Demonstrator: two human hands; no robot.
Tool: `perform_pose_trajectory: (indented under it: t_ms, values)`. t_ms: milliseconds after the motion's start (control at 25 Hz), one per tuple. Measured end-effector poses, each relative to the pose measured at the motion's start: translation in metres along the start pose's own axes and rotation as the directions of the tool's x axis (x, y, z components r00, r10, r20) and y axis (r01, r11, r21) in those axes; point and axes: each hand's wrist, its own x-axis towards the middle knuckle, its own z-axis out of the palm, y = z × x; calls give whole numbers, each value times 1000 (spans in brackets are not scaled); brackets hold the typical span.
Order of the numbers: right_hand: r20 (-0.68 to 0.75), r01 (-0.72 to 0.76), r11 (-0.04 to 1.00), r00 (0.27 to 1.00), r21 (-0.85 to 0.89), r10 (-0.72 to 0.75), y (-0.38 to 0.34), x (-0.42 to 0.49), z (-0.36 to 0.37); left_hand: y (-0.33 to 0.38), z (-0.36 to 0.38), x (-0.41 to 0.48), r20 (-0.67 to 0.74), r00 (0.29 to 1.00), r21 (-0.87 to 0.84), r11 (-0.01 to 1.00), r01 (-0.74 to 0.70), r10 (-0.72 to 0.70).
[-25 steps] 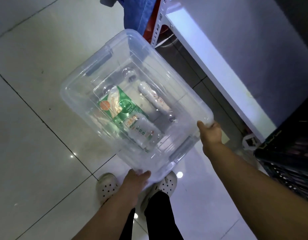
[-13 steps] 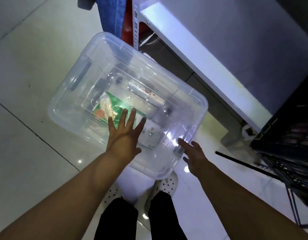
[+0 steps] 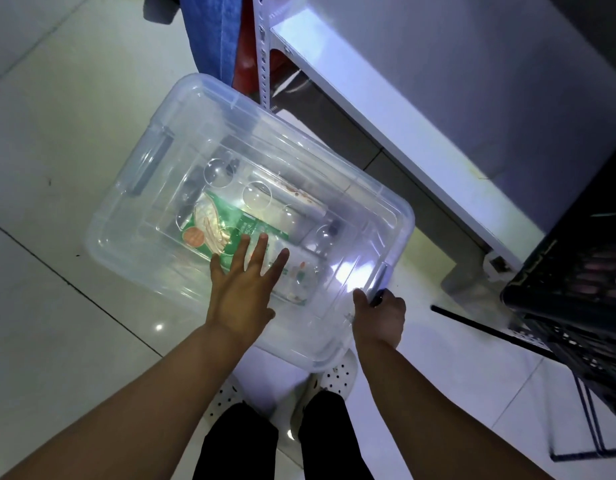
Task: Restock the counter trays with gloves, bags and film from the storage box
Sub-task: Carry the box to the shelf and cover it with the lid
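A clear plastic storage box (image 3: 133, 233) with its lid on sits on the tiled floor in front of my feet. Through the lid I see a green and white packet (image 3: 230, 223) and a long pale roll (image 3: 292, 199) beside it. My left hand (image 3: 244, 289) lies flat on the lid with fingers spread. My right hand (image 3: 381, 315) grips the dark latch (image 3: 379, 284) at the box's near right end, fingers curled under it.
A white metal shelf (image 3: 386, 109) runs along the right, its perforated upright (image 3: 263, 53) just behind the box. A black crate (image 3: 576, 289) stands at the right edge. Blue cloth (image 3: 213, 36) hangs at the top. Open tiled floor lies to the left.
The box went from being carried to resting on the floor. My left hand moved onto the lid, and my right hand closed on the near right latch.
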Motion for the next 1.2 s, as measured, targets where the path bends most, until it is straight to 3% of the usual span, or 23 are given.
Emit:
perform_pose_trajectory:
  t_ms: [40,120,200,240,320,400,480,600,640,680,760,800,1080,1160,1200]
  values:
    - [-36,51,999,998,-7,-52,-5,-4,-1,-7,-7,1,-42,999,-29,999,-23,22]
    - [-117,326,943,936,-64,-332,-21,-13,0,-34,-23,8,-155,988,-149,989,-8,-15]
    - [-10,653,738,748,-168,-664,-47,-22,11,-72,-41,23,-259,953,-224,969,99,-157]
    - [87,760,623,644,-184,-760,-66,-27,21,-96,-49,33,-291,926,-230,957,176,-240]
    - [240,868,443,489,-223,-838,-104,-33,47,-142,-61,55,-301,868,-268,908,322,-396]
    - [319,896,327,418,-300,-851,-132,-37,70,-180,-66,73,-214,838,-307,849,430,-501]
    - [346,884,301,425,-358,-837,-145,-36,85,-205,-64,85,-59,840,-394,786,476,-539]
    - [316,870,286,425,-401,-849,-140,-29,91,-223,-61,94,244,843,-711,503,492,-480]
    - [315,871,275,416,-406,-853,-139,-28,91,-224,-61,95,238,850,-714,508,481,-470]
    - [321,872,265,411,-412,-853,-138,-27,92,-223,-62,95,161,854,-653,596,468,-494]
    - [328,869,258,412,-423,-850,-138,-26,94,-220,-60,92,-94,846,-512,754,411,-525]
    - [327,867,256,412,-428,-851,-139,-26,95,-216,-59,89,-173,832,-497,776,389,-527]
    - [354,876,245,403,-414,-844,-141,-29,87,-181,-58,78,-330,748,-521,772,365,-576]
    - [328,904,245,364,-351,-872,-147,-19,74,-170,-53,67,-315,707,-511,741,435,-633]
    - [279,899,260,366,-352,-888,-149,-9,62,-161,-48,57,-291,654,-531,686,497,-698]
